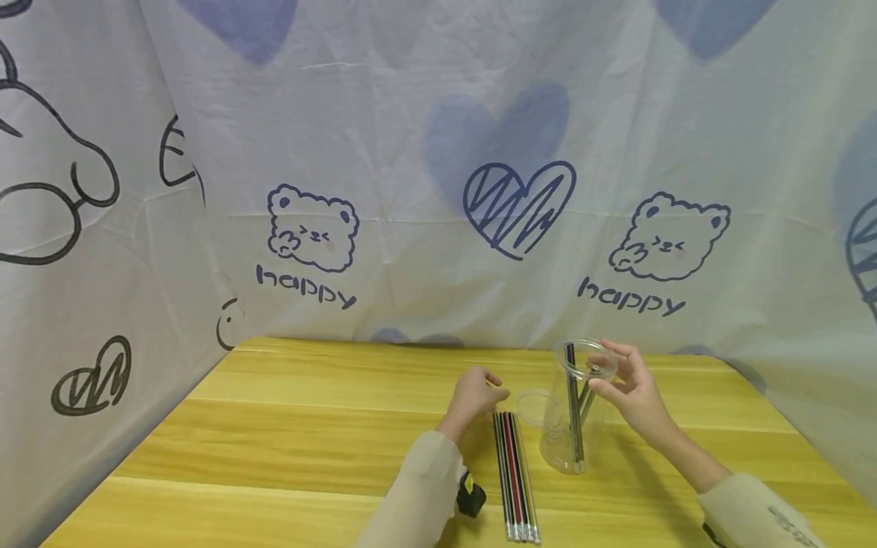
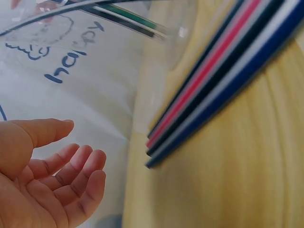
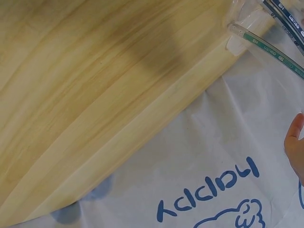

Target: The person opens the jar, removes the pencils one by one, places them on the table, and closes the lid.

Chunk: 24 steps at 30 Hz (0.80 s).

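Clear and tall, a plastic jar (image 1: 553,445) stands upright on the table. My right hand (image 1: 633,392) grips it near the rim, thumb in front and fingers behind. Inside lean a few dark pencils (image 1: 574,415); in the right wrist view one green pencil (image 3: 268,47) shows printed lettering. Left of the jar, several pencils (image 1: 515,472) lie side by side, one of them red, with their silvery ends toward me. My left hand (image 1: 474,396) hovers by their far ends, holding nothing. The left wrist view shows that hand's fingers loosely curled, thumb apart.
A clear round lid (image 1: 519,409) lies behind the pencils, beside the jar. The yellow wood-grain table (image 1: 274,441) ends at a white printed cloth (image 1: 411,289) hanging behind it and on the left.
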Tool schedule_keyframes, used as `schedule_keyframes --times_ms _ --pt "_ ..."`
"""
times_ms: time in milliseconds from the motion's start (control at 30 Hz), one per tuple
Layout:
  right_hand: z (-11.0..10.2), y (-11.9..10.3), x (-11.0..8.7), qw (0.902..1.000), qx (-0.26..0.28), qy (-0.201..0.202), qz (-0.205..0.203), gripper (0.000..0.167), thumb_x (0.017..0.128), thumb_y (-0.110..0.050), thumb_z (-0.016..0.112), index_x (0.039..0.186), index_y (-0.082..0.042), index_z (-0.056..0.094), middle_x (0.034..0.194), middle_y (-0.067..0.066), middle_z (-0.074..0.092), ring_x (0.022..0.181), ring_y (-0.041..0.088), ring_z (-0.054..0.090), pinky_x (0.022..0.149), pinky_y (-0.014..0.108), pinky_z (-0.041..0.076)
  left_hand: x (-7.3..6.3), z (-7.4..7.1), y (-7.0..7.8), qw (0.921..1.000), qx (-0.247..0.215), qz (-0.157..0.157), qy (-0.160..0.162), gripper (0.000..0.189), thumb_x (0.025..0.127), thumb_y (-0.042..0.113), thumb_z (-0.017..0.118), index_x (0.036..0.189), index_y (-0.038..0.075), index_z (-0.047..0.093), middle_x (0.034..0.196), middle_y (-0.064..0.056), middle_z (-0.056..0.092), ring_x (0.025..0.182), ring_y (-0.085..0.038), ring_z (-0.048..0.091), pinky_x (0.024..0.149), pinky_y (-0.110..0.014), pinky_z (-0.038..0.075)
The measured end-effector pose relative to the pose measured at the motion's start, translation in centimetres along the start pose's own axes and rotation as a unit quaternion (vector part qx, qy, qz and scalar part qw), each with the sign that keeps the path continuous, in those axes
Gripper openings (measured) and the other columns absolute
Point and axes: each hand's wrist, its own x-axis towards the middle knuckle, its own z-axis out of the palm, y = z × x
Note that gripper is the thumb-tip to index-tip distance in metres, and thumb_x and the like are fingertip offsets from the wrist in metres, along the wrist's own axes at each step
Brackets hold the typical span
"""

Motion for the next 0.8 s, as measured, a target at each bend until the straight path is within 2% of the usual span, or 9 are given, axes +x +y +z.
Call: schedule_keyframes --times_ms 267,533,800 --pt "0.1 0.0 -0.1 1.0 -0.006 -0.004 0.002 0.052 0.08 0.015 0.051 0.127 0.002 0.033 0.109 0.0 0.056 0.098 0.004 0.052 0.078 0.017 0.045 0.1 -0.5 1.9 0.9995 -0.009 0.029 0.005 0.014 0.082 0.016 0.065 0.089 0.005 0.065 0.078 -0.002 0.06 0.059 -0.011 0.057 0.052 -0.023 0.047" --pt "0.1 -0.1 -0.1 0.9998 -0.017 -0.004 0.005 0.052 0.081 0.014 0.051 0.127 0.003 0.032 0.109 -0.002 0.055 0.099 0.004 0.051 0.079 0.016 0.044 -0.3 -0.9 4.4 0.9922 -0.011 0.118 0.038 0.011 0.084 0.018 0.063 0.088 0.009 0.068 0.077 0.002 0.062 0.069 -0.011 0.055 0.06 -0.023 0.047" --pt "0.1 -0.1 0.0 0.9999 -0.01 -0.007 0.004 0.051 0.081 0.015 0.051 0.127 0.004 0.031 0.109 -0.002 0.055 0.099 0.003 0.051 0.078 0.016 0.045 -0.9 -0.9 6.6 0.9859 -0.051 0.155 0.039 0.015 0.085 0.018 0.061 0.093 0.007 0.066 0.076 0.004 0.061 0.066 -0.006 0.053 0.059 -0.019 0.045"
